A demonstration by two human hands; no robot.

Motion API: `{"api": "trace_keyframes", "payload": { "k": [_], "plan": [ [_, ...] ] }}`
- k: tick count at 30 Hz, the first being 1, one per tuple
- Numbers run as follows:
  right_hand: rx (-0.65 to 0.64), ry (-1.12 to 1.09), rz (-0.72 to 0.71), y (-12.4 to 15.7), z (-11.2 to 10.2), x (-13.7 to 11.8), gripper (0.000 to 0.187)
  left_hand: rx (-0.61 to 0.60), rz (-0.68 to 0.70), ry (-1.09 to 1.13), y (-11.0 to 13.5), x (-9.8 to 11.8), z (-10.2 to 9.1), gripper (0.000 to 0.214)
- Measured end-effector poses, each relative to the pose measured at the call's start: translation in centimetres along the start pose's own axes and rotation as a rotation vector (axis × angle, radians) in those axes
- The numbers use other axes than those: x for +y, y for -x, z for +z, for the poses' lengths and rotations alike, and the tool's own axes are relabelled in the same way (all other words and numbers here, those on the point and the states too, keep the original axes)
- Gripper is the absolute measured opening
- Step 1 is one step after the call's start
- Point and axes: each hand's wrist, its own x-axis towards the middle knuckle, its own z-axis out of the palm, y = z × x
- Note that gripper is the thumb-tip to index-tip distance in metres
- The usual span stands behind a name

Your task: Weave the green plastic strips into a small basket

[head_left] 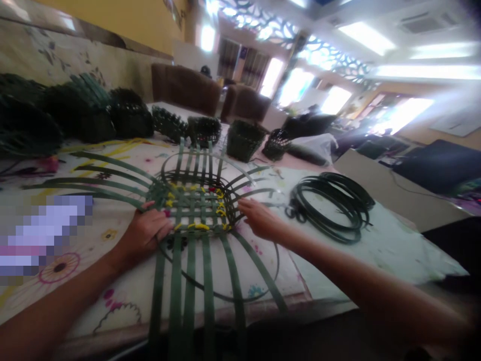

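A woven base of flat green strips [197,205] lies on the table in front of me, its loose ends fanning out to all sides, with yellow ties at the crossings. My left hand [145,233] rests on its left edge, fingers curled and pressing on the strips. My right hand [259,218] touches the right edge of the weave, fingers bent down onto a thin green cord that circles the base.
A coil of dark green cord [330,205] lies to the right. Several finished dark baskets [244,140] stand along the far side and left of the floral tablecloth [112,301]. Brown chairs [184,87] stand behind the table.
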Motion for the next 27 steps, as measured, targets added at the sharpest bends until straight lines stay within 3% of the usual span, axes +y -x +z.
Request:
{"api": "trace_keyframes", "payload": {
  "k": [3, 7, 14, 19, 24, 27],
  "plan": [
    [-0.033, 0.043, 0.154, -0.2, -0.6, -0.1, 0.019, 0.019, 0.022, -0.009, -0.1, -0.1, 0.0, 0.028],
    [-0.053, 0.153, 0.193, -1.0, -0.1, -0.4, 0.011, -0.002, 0.023, -0.018, -0.1, 0.0, -0.1, 0.03],
    [-0.073, 0.147, 0.135, -2.4, 1.4, -1.5, 0.019, -0.012, -0.025, -0.001, 0.1, -0.2, 0.2, 0.03],
    [-0.081, 0.157, 0.125, -1.6, 1.7, -1.8, 0.029, -0.012, -0.038, 0.002, 0.0, 0.0, -0.1, 0.032],
    [0.043, 0.141, 0.155, -0.6, 0.1, -1.4, 0.048, 0.014, -0.023, 0.009, 0.0, 0.2, -0.7, 0.029],
    [0.122, 0.107, 0.035, -1.0, -1.7, -1.8, 0.049, -0.002, -0.031, 0.023, 0.3, 0.0, -0.8, 0.029]
  ]
}}
